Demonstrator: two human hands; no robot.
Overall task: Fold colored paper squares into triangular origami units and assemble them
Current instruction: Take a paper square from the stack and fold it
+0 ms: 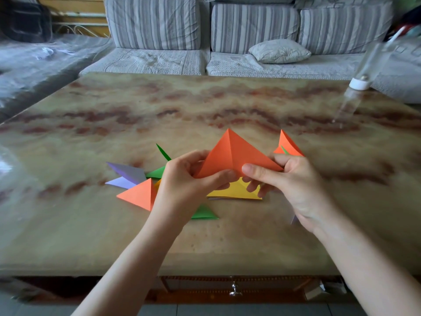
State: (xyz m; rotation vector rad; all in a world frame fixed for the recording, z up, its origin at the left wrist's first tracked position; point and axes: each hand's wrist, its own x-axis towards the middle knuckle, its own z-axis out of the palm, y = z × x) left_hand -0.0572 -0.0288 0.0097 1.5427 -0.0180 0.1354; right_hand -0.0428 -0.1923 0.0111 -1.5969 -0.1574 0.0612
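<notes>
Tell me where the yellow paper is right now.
In the head view, the yellow paper lies flat on the table near the centre, beneath the orange piece held by the left hand and right hand.

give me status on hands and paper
Hands: left hand and right hand both pinch the orange paper, held off the table. Beneath it, folded units. Nothing in the way.

One head-worn wide view looks forward and down, close over the table (136,247), toward a sofa (159,62).

Yellow paper (234,191), approx. half hidden.
</notes>
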